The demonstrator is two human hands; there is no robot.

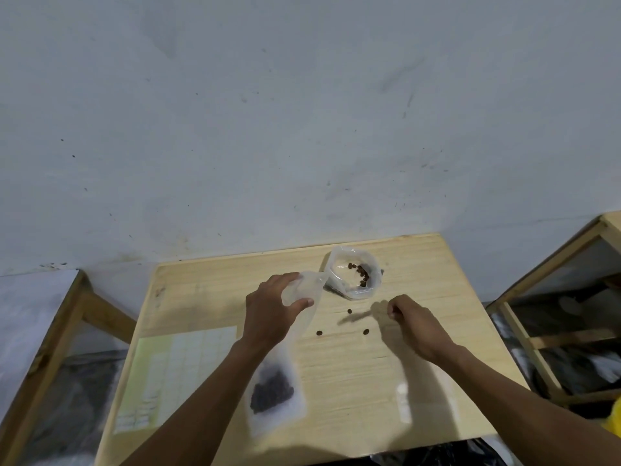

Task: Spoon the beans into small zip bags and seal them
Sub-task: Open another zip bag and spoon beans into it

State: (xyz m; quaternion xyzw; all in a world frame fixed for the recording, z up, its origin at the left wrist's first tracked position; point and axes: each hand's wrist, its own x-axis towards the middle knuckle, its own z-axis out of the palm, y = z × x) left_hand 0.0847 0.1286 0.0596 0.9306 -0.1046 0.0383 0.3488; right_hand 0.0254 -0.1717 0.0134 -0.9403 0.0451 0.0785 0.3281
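Left hand is gripping the top of a small frosted clear plastic zip bag, thumb and fingers curled round its mouth, probably to keep it propped open for loading. I'm reading the bag as hanging down toward me behind the wrist, with a dark clump of brown coffee-like beans sitting in its lower end; motion blur is making the edges unclear.

Right hand is hovering low over the pale wooden worktop, fingers curled in loosely. A thin blurred streak is running left from it, possibly a spoon; I cannot tell, nor whether the fingers are pinching anything.

Source is a larger clear plastic pouch standing open at the far side of the worktop, just beyond the small bag's mouth, with only a few beans left inside. That closeness is keeping the transfer short. Three loose spilled beans are lying between the hands. A pale printed sheet is lying flat at the left.
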